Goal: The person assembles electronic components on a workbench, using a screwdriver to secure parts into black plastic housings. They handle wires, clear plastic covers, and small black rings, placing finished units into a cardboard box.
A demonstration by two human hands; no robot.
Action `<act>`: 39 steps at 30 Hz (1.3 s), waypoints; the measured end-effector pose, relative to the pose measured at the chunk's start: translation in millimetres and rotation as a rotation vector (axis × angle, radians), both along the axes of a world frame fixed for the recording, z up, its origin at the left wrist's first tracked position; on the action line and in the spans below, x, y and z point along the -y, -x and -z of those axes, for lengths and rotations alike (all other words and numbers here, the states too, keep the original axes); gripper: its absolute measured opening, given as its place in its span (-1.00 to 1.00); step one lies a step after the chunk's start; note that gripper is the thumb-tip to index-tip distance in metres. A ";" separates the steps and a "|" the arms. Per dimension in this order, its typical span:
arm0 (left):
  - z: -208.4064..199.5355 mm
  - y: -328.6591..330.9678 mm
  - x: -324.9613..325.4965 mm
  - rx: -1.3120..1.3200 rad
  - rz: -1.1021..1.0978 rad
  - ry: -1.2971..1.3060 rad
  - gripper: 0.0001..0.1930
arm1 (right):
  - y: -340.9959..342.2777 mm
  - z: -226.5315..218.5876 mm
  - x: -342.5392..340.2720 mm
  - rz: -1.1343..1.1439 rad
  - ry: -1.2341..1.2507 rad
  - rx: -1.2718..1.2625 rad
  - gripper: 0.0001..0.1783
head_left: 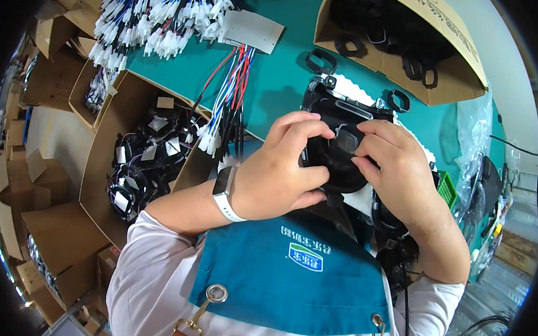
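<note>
The black shell (342, 179) lay on the bench's (279, 78) near side, probably light, stiff, slick, best held by its rim; left grip (278, 168) and right grip (398, 164) curled half-closed over it, hold unclear

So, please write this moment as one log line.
left hand: at black housing; right hand: at grey translucent piece on housing; beyond: open cardboard box on green table
</note>
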State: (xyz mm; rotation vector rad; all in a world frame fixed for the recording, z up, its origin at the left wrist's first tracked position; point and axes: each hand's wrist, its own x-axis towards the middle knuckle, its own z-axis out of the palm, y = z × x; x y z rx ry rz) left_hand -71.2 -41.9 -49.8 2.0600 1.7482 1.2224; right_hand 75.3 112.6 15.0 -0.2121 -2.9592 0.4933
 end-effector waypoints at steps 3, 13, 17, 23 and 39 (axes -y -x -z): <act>1.4 -0.3 -0.1 0.010 0.001 -0.005 -0.67 | -0.8 0.0 2.4 0.004 -0.006 -0.005 -0.85; 1.9 -2.1 -2.1 -0.058 -0.014 -0.026 -0.64 | -5.5 0.2 3.4 0.072 -0.006 0.005 -0.50; 1.0 -4.1 -2.5 -0.093 -0.023 -0.019 -0.64 | -27.8 -17.5 -1.6 0.250 0.145 -0.371 -0.03; -2.7 -4.1 -19.8 -0.134 -0.089 -0.002 -0.69 | -110.4 -12.2 -15.7 0.822 0.018 -0.276 -0.38; -23.4 47.1 -17.0 -0.291 -0.227 0.041 -0.25 | -152.6 27.8 -0.2 0.980 0.210 -0.450 -0.37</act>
